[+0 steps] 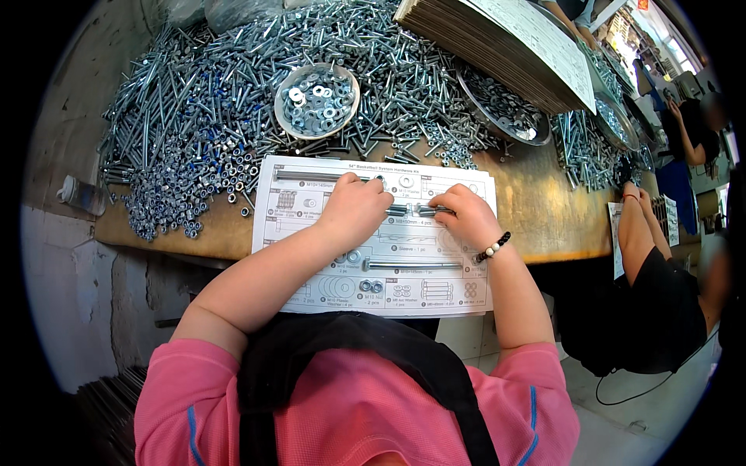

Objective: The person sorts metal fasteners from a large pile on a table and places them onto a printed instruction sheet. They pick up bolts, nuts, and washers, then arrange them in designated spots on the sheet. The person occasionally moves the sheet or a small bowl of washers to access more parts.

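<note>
A printed picture sheet (311, 268) lies in front of me on a stack of sheets. My left hand (353, 208) rests on its upper middle, fingers curled down around short bolts (399, 210) whose ends stick out toward the right. My right hand (465, 218), wearing a beaded bracelet, pinches more short bolts (427, 210) pointing left, close to the others. My palms hide how many there are. A long bolt (307, 176) lies along the sheet's top left, and another long bolt (416, 265) lies lower down. Two nuts (371, 286) sit near the bottom edge.
Beyond the sheet spreads a large heap of bolts (217, 85), with loose nuts (167, 198) at left. A bowl of washers (317, 101) and a metal tray (505, 109) stand in it. A stack of printed sheets (536, 46) rises at back right. A co-worker (645, 303) works at right.
</note>
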Demonstrator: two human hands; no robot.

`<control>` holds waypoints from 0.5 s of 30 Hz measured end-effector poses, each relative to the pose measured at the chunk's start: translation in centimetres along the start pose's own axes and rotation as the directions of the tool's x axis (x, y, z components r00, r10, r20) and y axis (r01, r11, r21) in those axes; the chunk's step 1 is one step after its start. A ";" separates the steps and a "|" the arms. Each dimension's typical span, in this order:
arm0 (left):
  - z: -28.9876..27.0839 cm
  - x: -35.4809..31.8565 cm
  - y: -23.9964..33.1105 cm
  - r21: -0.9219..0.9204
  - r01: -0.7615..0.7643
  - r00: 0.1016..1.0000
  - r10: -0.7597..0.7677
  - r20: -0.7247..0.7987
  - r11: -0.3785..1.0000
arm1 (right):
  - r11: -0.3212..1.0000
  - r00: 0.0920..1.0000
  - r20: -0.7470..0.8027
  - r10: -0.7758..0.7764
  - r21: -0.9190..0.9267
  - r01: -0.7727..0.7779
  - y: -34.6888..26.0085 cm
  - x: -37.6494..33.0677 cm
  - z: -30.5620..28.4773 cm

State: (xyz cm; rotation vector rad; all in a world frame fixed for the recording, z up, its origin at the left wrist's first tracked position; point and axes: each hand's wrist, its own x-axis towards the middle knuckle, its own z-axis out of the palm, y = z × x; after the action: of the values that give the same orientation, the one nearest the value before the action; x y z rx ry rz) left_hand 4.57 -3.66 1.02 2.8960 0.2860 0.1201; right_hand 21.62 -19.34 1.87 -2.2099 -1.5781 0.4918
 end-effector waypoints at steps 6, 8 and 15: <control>0.2 -0.1 0.0 -0.010 -0.007 1.000 0.007 -0.018 1.000 | 0.999 0.999 -0.018 0.038 0.021 -0.037 -1.0 0.0 0.4; 0.1 0.0 0.1 -0.011 -0.011 1.000 0.011 -0.002 1.000 | 0.999 0.999 -0.013 0.037 0.018 -0.037 -1.2 0.0 0.5; 0.4 0.1 0.1 -0.030 -0.014 1.000 0.015 0.011 0.999 | 0.999 0.999 -0.016 0.039 -0.009 -0.039 -1.4 -0.1 0.7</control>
State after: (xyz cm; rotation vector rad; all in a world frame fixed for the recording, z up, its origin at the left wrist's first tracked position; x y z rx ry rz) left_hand 4.67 -3.78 0.68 2.8687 0.2589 0.1101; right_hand 20.09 -18.91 2.00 -2.2494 -1.5349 0.4781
